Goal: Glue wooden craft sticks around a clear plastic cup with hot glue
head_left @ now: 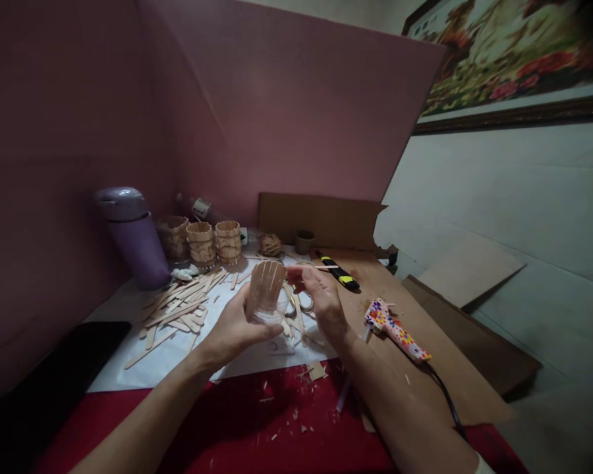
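My left hand (237, 322) is wrapped round a clear plastic cup (264, 315), tilted, its side partly lined with upright wooden craft sticks (267, 280). Close beside the cup's rim on the right, my right hand (321, 299) has its fingers pinched together. A pale craft stick (330, 266) juts out to the right from behind these fingers; the fingers hide its other end. Below and behind the hands lie scissors (305, 301), partly covered. A loose pile of craft sticks (182, 306) spreads over white paper (116, 368) to the left.
Stick-covered cups (228, 242) stand at the back beside a purple bottle (137, 247), a twine ball (271, 244) and a small brown pot (304, 241). A utility knife (343, 273) and a flower-patterned glue gun (395, 329) with a cord lie right. Scraps dot the red cloth (237, 428).
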`<control>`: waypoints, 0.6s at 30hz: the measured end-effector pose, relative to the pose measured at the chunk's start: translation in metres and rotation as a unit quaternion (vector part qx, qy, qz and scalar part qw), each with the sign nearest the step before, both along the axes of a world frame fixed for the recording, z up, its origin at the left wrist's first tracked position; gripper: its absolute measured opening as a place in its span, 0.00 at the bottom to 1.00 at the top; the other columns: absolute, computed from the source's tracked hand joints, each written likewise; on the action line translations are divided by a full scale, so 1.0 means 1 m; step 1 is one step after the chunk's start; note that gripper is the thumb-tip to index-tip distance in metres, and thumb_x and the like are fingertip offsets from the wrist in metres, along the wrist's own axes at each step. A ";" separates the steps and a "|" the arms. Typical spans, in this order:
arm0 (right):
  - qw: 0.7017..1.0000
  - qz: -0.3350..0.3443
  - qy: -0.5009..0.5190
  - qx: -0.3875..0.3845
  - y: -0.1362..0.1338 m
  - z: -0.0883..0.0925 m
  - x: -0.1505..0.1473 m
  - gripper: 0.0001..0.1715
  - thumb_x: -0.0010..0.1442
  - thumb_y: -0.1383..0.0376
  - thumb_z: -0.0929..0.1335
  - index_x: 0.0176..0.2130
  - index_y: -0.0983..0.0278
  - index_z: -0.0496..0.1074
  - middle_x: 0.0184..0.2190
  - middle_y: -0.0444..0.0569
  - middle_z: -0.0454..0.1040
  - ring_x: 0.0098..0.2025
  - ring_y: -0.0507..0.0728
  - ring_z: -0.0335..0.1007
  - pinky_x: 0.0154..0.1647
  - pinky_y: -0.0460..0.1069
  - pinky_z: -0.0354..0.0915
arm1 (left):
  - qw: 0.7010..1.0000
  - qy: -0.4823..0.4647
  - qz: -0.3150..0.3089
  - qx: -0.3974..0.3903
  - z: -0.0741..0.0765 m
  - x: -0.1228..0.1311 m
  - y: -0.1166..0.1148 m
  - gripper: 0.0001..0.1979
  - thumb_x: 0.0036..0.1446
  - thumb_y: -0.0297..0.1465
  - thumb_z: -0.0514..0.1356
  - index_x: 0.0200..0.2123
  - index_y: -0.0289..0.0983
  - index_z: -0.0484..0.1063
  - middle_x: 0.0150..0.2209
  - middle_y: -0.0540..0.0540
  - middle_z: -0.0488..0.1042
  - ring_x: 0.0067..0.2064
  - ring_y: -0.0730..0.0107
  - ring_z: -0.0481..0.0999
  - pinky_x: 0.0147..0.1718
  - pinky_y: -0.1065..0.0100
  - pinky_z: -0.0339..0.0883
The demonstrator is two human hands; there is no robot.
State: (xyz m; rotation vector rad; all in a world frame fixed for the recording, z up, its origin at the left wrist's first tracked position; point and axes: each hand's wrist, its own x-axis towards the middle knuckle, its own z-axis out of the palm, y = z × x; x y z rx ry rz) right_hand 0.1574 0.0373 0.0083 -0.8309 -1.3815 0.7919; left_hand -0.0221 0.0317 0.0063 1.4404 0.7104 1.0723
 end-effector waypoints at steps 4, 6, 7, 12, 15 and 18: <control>1.000 0.002 -0.012 -0.002 -0.005 0.002 -0.003 0.26 0.67 0.48 0.60 0.42 0.63 0.77 0.38 0.51 0.78 0.40 0.56 0.72 0.40 0.52 0.67 | 0.998 -0.044 -0.025 -0.037 -0.004 0.000 -0.001 0.35 0.40 0.35 0.75 0.53 0.37 0.71 0.46 0.40 0.78 0.46 0.54 0.77 0.45 0.58 0.69; 1.000 0.005 -0.018 -0.006 -0.006 0.002 -0.005 0.28 0.67 0.46 0.60 0.42 0.63 0.77 0.36 0.50 0.77 0.38 0.56 0.72 0.39 0.52 0.67 | 0.995 -0.069 -0.047 -0.045 -0.006 -0.001 -0.001 0.32 0.41 0.35 0.74 0.52 0.36 0.73 0.44 0.39 0.79 0.47 0.52 0.78 0.46 0.57 0.69; 1.000 0.005 -0.019 -0.007 -0.006 0.002 -0.005 0.28 0.67 0.46 0.60 0.41 0.63 0.77 0.35 0.50 0.77 0.38 0.56 0.72 0.39 0.52 0.68 | 0.994 -0.080 -0.061 -0.046 -0.006 -0.001 -0.002 0.30 0.42 0.35 0.73 0.51 0.36 0.74 0.43 0.38 0.79 0.47 0.51 0.78 0.46 0.57 0.69; 1.000 0.017 -0.014 0.000 -0.006 -0.001 -0.006 0.28 0.67 0.45 0.60 0.41 0.62 0.77 0.35 0.50 0.77 0.36 0.55 0.71 0.38 0.51 0.67 | 0.989 -0.092 -0.100 -0.054 -0.004 0.000 -0.003 0.32 0.43 0.34 0.72 0.54 0.37 0.74 0.45 0.36 0.79 0.52 0.47 0.76 0.48 0.53 0.70; 1.000 0.017 -0.018 0.002 -0.005 -0.002 -0.006 0.30 0.67 0.44 0.59 0.41 0.62 0.77 0.34 0.49 0.77 0.35 0.56 0.71 0.37 0.52 0.67 | 0.990 -0.094 -0.093 -0.047 -0.004 0.000 -0.003 0.34 0.43 0.33 0.72 0.56 0.38 0.72 0.48 0.36 0.78 0.54 0.45 0.75 0.49 0.52 0.70; 1.000 0.008 -0.014 -0.002 -0.005 -0.003 -0.006 0.32 0.67 0.42 0.58 0.42 0.62 0.78 0.34 0.50 0.77 0.34 0.56 0.71 0.38 0.52 0.67 | 0.990 -0.096 -0.092 -0.052 -0.007 -0.001 -0.002 0.32 0.42 0.34 0.72 0.53 0.37 0.74 0.48 0.35 0.78 0.53 0.44 0.75 0.48 0.52 0.70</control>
